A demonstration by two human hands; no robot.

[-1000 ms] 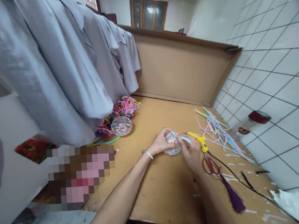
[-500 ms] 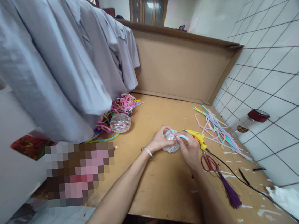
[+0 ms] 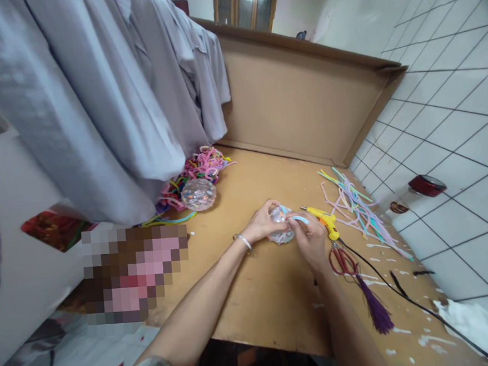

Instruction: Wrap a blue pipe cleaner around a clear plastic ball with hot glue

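Observation:
My left hand (image 3: pixel 265 221) is closed around the left side of a clear, faceted ball (image 3: pixel 282 236) with coloured bits inside, low over the brown table. My right hand (image 3: pixel 310 235) pinches a light-blue pipe cleaner (image 3: pixel 300 219) against the ball's upper right side. Part of the strip also runs along the ball's top. Just right of my right hand lies a yellow glue gun (image 3: pixel 327 222), its nozzle pointing left. Red-handled scissors (image 3: pixel 342 261) with a purple tassel (image 3: pixel 376 310) lie below it.
A second clear ball (image 3: pixel 198 195) rests by a heap of coloured pipe cleaners (image 3: pixel 209 164) at the left, under hanging grey cloth (image 3: pixel 138 101). More pastel pipe cleaners (image 3: pixel 354 206) lie at the right, near a red-lidded jar (image 3: pixel 416 196). A black cord (image 3: pixel 376 277) crosses the right side.
The view has shifted slightly. Both hands keep nearly the same hold on the ball and the light-blue pipe cleaner; no other object has visibly moved.

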